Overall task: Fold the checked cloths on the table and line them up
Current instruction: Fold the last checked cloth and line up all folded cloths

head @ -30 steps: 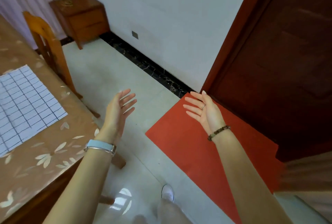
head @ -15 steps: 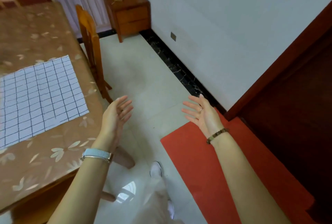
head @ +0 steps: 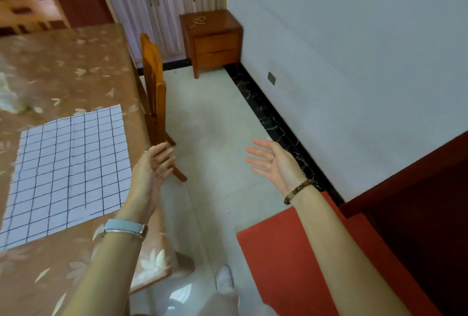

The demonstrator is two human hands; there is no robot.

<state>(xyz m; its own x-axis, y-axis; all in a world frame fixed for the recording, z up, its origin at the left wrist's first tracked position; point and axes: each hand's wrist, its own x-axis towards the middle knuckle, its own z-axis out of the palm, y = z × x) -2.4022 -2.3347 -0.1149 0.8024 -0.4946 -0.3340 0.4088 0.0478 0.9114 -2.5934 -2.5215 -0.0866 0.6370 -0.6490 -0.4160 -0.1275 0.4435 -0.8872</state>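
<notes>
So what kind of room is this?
Probably a dining room in a home: a table with a flowery cover, a wooden chair beside it, and a small wooden cabinet against the wall.

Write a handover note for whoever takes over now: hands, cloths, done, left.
Left hand: open, empty, beside the table edge.
Right hand: open, empty, over the floor.
Checked cloth: flat on the table, unfolded, untouched.
Pale heap at the table's far left: blurred, cannot tell what.
Done: no fold visible.
Left: fold the cloth, line it up.
</notes>
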